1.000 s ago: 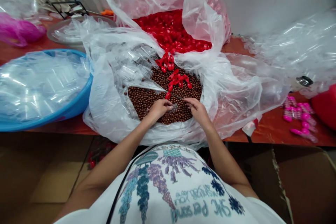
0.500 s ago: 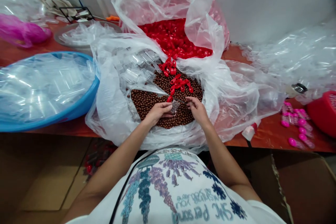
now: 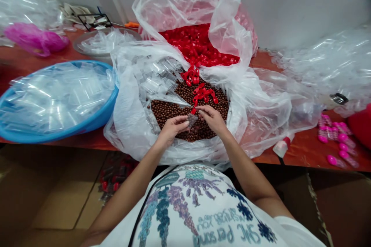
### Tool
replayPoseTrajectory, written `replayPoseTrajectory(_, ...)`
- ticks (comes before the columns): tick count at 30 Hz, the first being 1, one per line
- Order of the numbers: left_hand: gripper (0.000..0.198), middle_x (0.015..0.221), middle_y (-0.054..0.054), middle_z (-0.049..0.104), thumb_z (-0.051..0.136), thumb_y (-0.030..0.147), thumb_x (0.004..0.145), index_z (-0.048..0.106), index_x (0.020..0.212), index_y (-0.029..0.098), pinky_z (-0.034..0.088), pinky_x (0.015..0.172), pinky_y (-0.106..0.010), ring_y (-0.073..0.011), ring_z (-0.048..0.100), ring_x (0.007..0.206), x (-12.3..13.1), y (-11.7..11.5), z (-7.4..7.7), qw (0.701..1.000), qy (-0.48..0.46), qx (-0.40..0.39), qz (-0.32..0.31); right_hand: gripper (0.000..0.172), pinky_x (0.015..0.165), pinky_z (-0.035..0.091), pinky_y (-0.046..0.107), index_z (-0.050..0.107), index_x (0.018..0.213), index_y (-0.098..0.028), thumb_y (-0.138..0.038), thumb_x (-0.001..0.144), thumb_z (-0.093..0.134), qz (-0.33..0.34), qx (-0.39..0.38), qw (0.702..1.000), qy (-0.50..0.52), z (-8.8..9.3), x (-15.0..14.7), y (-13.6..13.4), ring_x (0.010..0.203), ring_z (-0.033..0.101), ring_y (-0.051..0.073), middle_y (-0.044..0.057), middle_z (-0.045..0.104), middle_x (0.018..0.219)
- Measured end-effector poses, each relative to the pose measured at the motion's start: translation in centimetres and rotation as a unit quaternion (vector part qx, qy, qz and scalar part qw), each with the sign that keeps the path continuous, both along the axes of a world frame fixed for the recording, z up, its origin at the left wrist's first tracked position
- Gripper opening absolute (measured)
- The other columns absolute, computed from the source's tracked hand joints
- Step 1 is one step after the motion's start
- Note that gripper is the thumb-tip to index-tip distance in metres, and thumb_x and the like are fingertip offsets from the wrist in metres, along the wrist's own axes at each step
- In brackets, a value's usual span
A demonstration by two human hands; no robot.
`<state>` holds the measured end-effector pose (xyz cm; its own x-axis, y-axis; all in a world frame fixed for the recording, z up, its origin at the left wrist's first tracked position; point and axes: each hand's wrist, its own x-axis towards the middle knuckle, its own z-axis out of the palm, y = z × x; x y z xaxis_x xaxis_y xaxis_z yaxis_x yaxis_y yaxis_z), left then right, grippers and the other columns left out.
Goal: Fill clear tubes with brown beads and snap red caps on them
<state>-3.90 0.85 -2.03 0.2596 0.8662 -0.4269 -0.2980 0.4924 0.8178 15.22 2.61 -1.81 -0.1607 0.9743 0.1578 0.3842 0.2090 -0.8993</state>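
My left hand point(image 3: 173, 129) grips a small clear plastic tube point(image 3: 191, 119) with dark contents between thumb and fingers. At the tube's upper end is a red plastic cap point(image 3: 193, 111), pinched by the fingertips of my right hand point(image 3: 213, 119). Both hands are over a heap of round brown balls point(image 3: 171, 111) inside an open plastic bag point(image 3: 127, 96). On the balls, just beyond my fingers, lie several loose red caps point(image 3: 204, 94). Clear empty tubes point(image 3: 158, 79) are piled at the heap's left side.
Behind stands a bag full of red caps point(image 3: 199, 42). A blue basin point(image 3: 95, 123) of clear tubes is at left, near a pink bag point(image 3: 37, 40). Pink-capped tubes point(image 3: 343, 146) lie at right by a red container point(image 3: 362, 125). Cardboard boxes point(image 3: 58, 193) sit below the table edge.
My right hand has moved left, bringing its fingertips to the red cap at the tube's end. My left hand still grips the tube. The view has shifted slightly left.
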Motion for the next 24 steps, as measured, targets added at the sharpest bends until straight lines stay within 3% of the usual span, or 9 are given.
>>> replayPoseTrajectory(4, 0.038, 0.096, -0.007, 0.068, 0.077, 0.016, 0.062, 0.066, 0.099, 0.011, 0.054, 0.078, -0.03, -0.0141, 0.066, 0.076, -0.5, -0.2, 0.3, 0.999, -0.033, 0.0, 0.006, 0.027, 0.091, 0.045, 0.029, 0.066, 0.102, -0.022, -0.017, 0.087, 0.045, -0.028, 0.06, 0.99, -0.125, -0.7, 0.0, 1.1, 0.095, 0.059, 0.015, 0.004, 0.062, 0.099)
replayPoseTrajectory(8, 0.037, 0.094, -0.005, 0.068, 0.075, 0.01, 0.063, 0.064, 0.098, 0.012, 0.054, 0.077, -0.025, -0.0128, 0.066, 0.079, -1.0, -0.4, 0.5, 0.997, -0.072, 0.002, 0.021, 0.037, 0.092, 0.043, 0.03, 0.062, 0.114, -0.022, -0.008, 0.086, 0.041, 0.039, 0.111, 0.956, -0.268, -1.6, -0.4, 2.1, 0.103, 0.054, 0.017, 0.007, 0.057, 0.114)
replayPoseTrajectory(11, 0.037, 0.091, -0.004, 0.068, 0.075, 0.007, 0.062, 0.063, 0.096, 0.013, 0.054, 0.078, -0.025, -0.013, 0.066, 0.08, -1.1, -0.8, 0.9, 0.995, -0.09, 0.006, 0.029, 0.031, 0.092, 0.042, 0.035, 0.063, 0.112, -0.023, -0.014, 0.087, 0.046, 0.073, 0.149, 0.91, -0.38, -1.9, -1.0, 2.5, 0.109, 0.048, 0.022, 0.009, 0.048, 0.129)
replayPoseTrajectory(14, 0.038, 0.094, -0.004, 0.068, 0.075, 0.008, 0.062, 0.062, 0.097, 0.014, 0.054, 0.08, -0.025, -0.0137, 0.065, 0.085, -1.4, -1.3, 1.5, 0.994, -0.092, 0.024, 0.05, 0.019, 0.092, 0.04, 0.039, 0.065, 0.1, -0.021, -0.023, 0.087, 0.052, 0.057, 0.183, 0.886, -0.422, -1.8, -1.3, 2.5, 0.111, 0.045, 0.025, 0.01, 0.05, 0.129)
replayPoseTrajectory(16, 0.04, 0.096, -0.004, 0.068, 0.076, 0.009, 0.062, 0.061, 0.099, 0.014, 0.053, 0.081, -0.025, -0.0136, 0.065, 0.086, -1.6, -1.5, 1.7, 0.994, -0.085, 0.036, 0.057, 0.015, 0.097, 0.036, 0.043, 0.064, 0.097, -0.019, -0.024, 0.085, 0.056, 0.036, 0.207, 0.888, -0.409, -1.6, -1.3, 2.4, 0.118, 0.041, 0.028, 0.01, 0.051, 0.129)
replayPoseTrajectory(18, 0.04, 0.095, -0.004, 0.068, 0.076, 0.009, 0.061, 0.061, 0.098, 0.013, 0.053, 0.08, -0.024, -0.0131, 0.065, 0.085, -1.7, -1.6, 1.7, 0.995, -0.076, 0.037, 0.057, 0.013, 0.1, 0.033, 0.045, 0.062, 0.095, -0.018, -0.026, 0.084, 0.058, 0.015, 0.207, 0.908, -0.363, -1.3, -1.2, 2.1, 0.119, 0.042, 0.028, 0.01, 0.056, 0.123)
replayPoseTrajectory(22, 0.04, 0.095, -0.005, 0.068, 0.076, 0.011, 0.062, 0.061, 0.098, 0.013, 0.053, 0.079, -0.025, -0.0135, 0.065, 0.085, -1.4, -1.7, 1.3, 0.996, -0.074, 0.03, 0.045, 0.017, 0.085, 0.044, 0.035, 0.057, 0.096, -0.02, -0.035, 0.088, 0.053, -0.016, 0.096, 0.982, -0.16, -0.4, -1.3, 0.7, 0.089, 0.059, 0.019, 0.004, 0.065, 0.094)
replayPoseTrajectory(24, 0.039, 0.095, -0.006, 0.068, 0.076, 0.013, 0.062, 0.06, 0.098, 0.013, 0.053, 0.079, -0.027, -0.0141, 0.065, 0.084, -1.0, -1.8, 1.2, 0.996, -0.074, 0.022, 0.038, 0.02, 0.079, 0.047, 0.03, 0.053, 0.102, -0.022, -0.036, 0.089, 0.049, -0.015, 0.036, 0.999, -0.019, 0.2, -1.5, -0.2, 0.086, 0.06, 0.016, 0.002, 0.065, 0.097)
